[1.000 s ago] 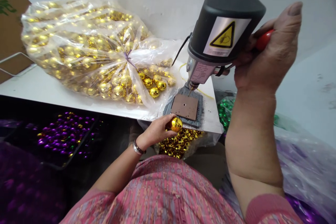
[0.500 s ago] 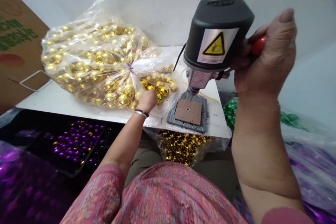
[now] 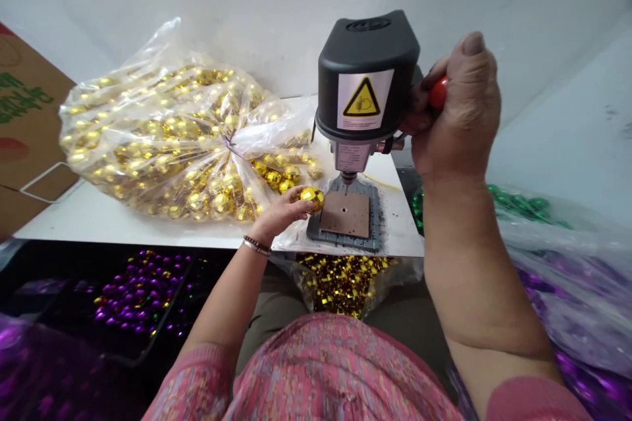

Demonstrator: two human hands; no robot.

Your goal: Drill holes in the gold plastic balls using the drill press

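Note:
Between the fingertips of my left hand (image 3: 282, 212) is a faceted gold ball (image 3: 313, 199), held just left of the drill press's base. My right hand (image 3: 459, 112) is raised and wrapped around a lever with a red knob (image 3: 438, 93) on the side of the bench drill press (image 3: 368, 72). Its chuck (image 3: 348, 177) and thin bit point down above a brown square plate (image 3: 344, 214) with a small hole in it. The plate lies on the grey base (image 3: 375, 210). Several loose gold balls (image 3: 274, 179) lie at the opening of the plastic bag, behind my left hand.
A big clear bag of gold balls (image 3: 162, 138) covers the left of the white table (image 3: 128, 227). A cardboard box (image 3: 29, 131) stands far left. Gold pieces (image 3: 343, 283) fill a bag at my lap. Purple balls (image 3: 141, 289) lie lower left; green beads (image 3: 518, 202) lie at right.
My left hand has come out of the pile of gold balls, moving right towards the brown plate with one ball. My right hand stays on the lever. The whole view has shifted slightly.

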